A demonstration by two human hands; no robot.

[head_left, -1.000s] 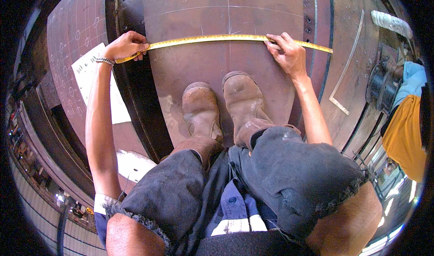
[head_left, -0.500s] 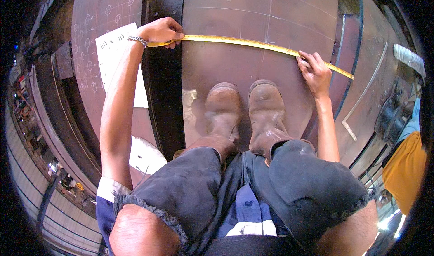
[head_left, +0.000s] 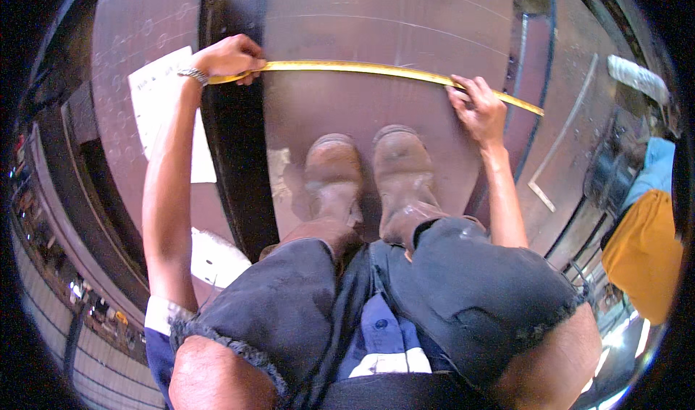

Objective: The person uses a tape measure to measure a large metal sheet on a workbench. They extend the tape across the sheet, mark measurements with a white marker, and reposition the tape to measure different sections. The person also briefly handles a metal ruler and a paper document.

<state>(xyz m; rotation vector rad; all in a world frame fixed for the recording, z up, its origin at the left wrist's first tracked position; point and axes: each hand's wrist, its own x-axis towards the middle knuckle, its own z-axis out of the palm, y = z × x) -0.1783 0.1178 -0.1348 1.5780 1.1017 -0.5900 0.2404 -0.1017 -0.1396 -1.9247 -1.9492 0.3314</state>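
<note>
A yellow tape measure blade stretches across the reddish-brown metal plate under my boots. My left hand pinches the blade near the plate's left edge, with more of the tape running back under the wrist. On the other side, my right hand is closed on the blade near the plate's right edge, and the tape's end sticks out past it over the neighbouring strip. Thin pale lines are marked across the plate beyond the tape. A white paper sheet lies partly under my left forearm.
My boots stand on the plate. A dark gap runs along its left side, with another marked plate beyond. At right lie an L-shaped metal square, a wrapped whitish bundle and orange cloth.
The whole view has shifted, so plate, boots and hands appear farther left. Both hands keep their hold on the tape, which stays stretched across the plate.
</note>
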